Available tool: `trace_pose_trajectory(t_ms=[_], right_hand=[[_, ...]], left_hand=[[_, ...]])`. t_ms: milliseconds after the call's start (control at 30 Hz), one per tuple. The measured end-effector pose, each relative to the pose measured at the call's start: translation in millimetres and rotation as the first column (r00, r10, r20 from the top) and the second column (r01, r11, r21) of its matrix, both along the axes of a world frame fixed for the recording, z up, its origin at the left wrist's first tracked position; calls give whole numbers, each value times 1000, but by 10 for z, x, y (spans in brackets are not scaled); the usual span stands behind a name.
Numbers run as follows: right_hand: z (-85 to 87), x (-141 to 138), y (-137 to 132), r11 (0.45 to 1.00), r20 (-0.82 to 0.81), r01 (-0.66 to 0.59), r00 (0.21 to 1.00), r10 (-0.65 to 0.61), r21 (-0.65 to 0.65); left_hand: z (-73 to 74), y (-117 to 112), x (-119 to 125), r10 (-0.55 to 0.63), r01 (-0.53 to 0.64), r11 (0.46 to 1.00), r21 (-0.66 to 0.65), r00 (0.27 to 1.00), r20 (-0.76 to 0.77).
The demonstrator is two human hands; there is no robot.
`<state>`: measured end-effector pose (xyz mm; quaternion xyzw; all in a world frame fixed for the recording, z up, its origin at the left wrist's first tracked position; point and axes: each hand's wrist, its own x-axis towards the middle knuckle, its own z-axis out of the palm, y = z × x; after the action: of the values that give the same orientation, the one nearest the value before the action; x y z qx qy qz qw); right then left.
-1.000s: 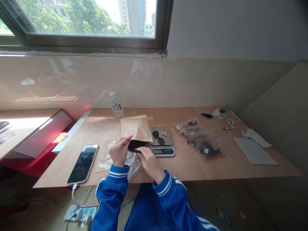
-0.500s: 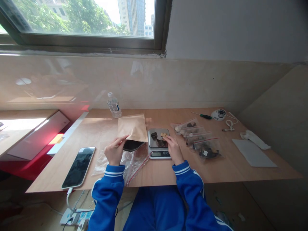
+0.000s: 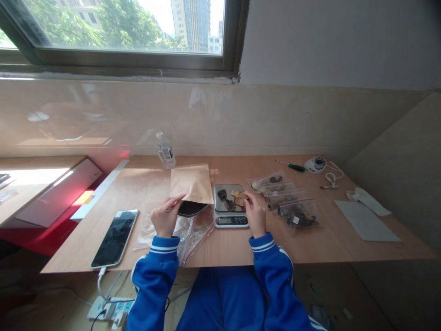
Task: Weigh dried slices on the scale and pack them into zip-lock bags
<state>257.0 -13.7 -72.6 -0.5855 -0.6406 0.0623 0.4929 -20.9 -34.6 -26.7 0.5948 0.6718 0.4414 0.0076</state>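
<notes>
My left hand (image 3: 165, 216) is closed on the open mouth of a brown paper pouch (image 3: 192, 184), holding it up over crumpled clear plastic bags (image 3: 188, 230). My right hand (image 3: 255, 212) rests at the right edge of a small digital kitchen scale (image 3: 230, 205), fingers pinched at a tan piece (image 3: 238, 197) on the platform. Dark pieces (image 3: 225, 198) also lie on the scale. Both sleeves are blue with white stripes.
Several zip bags of dried pieces (image 3: 287, 200) lie right of the scale. A phone (image 3: 115, 236) on a cable lies at the left, a water bottle (image 3: 165, 150) at the back. A screwdriver (image 3: 291, 166), a round white device (image 3: 315, 163) and a white sheet (image 3: 367, 219) lie far right.
My right hand left the pouch mouth and moved right to the scale, then settled at its right edge with its fingers on the tan piece. The left hand keeps its hold on the pouch.
</notes>
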Motion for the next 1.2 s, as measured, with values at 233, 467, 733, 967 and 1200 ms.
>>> trace_pose_trajectory(t_ms=[233, 467, 733, 967, 1200], right_hand=[[118, -501, -221, 971, 133, -228, 963, 236, -72], [90, -740, -239, 987, 229, -117, 963, 140, -112], [309, -1227, -789, 948, 106, -311, 943, 316, -63], [394, -1549, -803, 871, 61, -484, 870, 489, -83], [148, -1802, -138, 877, 112, -311, 921, 373, -366]], left_hand=[[-4, -4, 8, -2, 2, 1000, -5, 1000, 0], [18, -26, -26, 15, -15, 1000, -5, 1000, 20], [13, -35, -32, 14, -13, 1000, -6, 1000, 28], [34, -22, -35, 3, -3, 1000, -12, 1000, 12], [-27, -19, -21, -31, 30, 999, -21, 998, -58]])
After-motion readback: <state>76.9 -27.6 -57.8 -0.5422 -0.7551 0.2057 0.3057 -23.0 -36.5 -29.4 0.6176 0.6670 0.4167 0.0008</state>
